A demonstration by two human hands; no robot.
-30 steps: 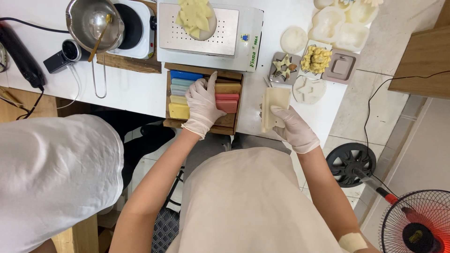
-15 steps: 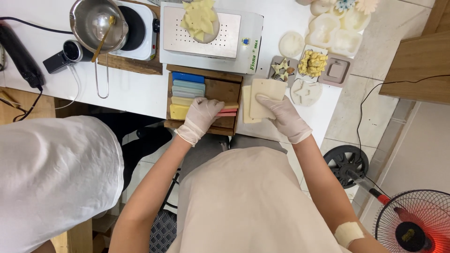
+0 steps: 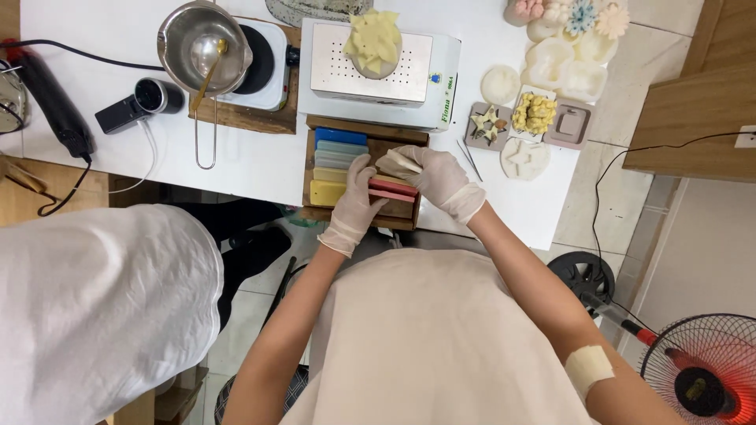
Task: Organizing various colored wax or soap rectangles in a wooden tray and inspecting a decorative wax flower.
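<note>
while both gloved hands meet over the wooden tray (image 3: 362, 216) at the middle of the frame, the step in hand looks like setting cream slabs (image 3: 400, 162) into the tray beside the coloured ones. the white table (image 3: 252, 161) fills the upper half of the frame, and the tray sits at its near edge, just below the white machine (image 3: 378, 67) with its metal plate. a steel pot (image 3: 203, 43) stands on a hotplate at upper left; pale moulds (image 3: 563, 67) lie at upper right. in the tray's left column a stack of blue, pale green, cream and yellow bars (image 3: 335, 161) lies with long axes running left to right; red bars (image 3: 391, 189) lie the same way on the right. the right hand (image 3: 437, 177) grasps the cream slabs, which tilt with one end towards the upper left. the left hand (image 3: 358, 201) rests flat and unclenched, fingers on the bars, holding nothing that i can see. the next move, i judge, calls for turning the slabs level and parallel to the red bars.
</note>
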